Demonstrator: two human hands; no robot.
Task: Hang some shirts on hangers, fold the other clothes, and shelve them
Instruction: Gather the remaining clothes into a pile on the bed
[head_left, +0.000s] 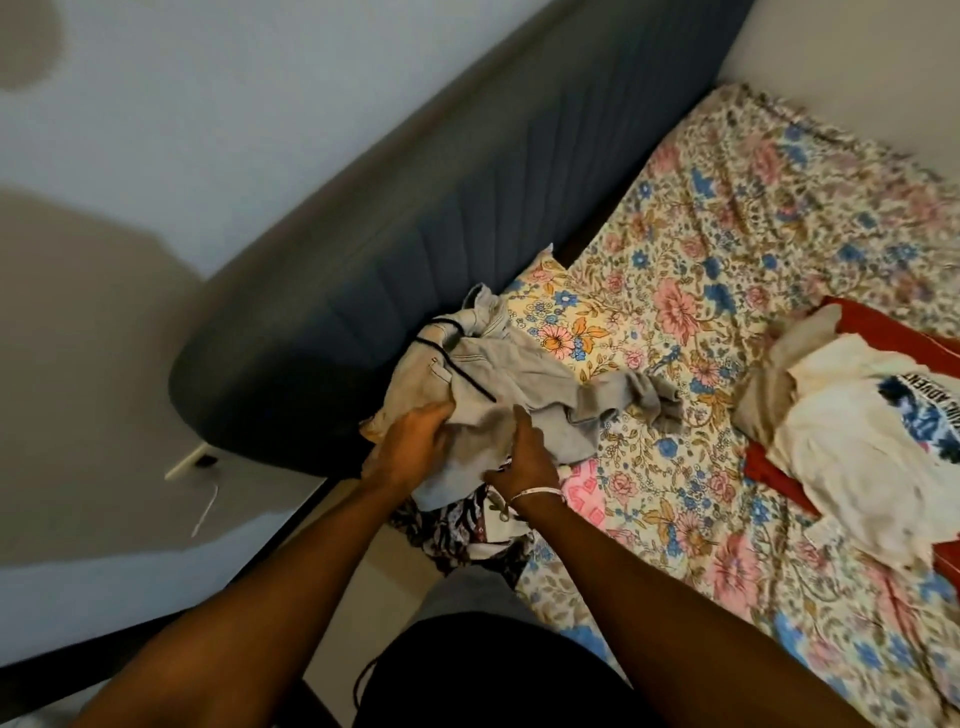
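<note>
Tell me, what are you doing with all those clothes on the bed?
A person is sorting laundry at the bed. Both hands, the left hand and the right hand, grip a crumpled grey garment with a dark drawstring, near the blue headboard. It is not folded yet. Under it lies a dark patterned piece. Further along the flowered sheet, a white printed T-shirt lies on something red, also unfolded. No hangers or shelves are in view.
</note>
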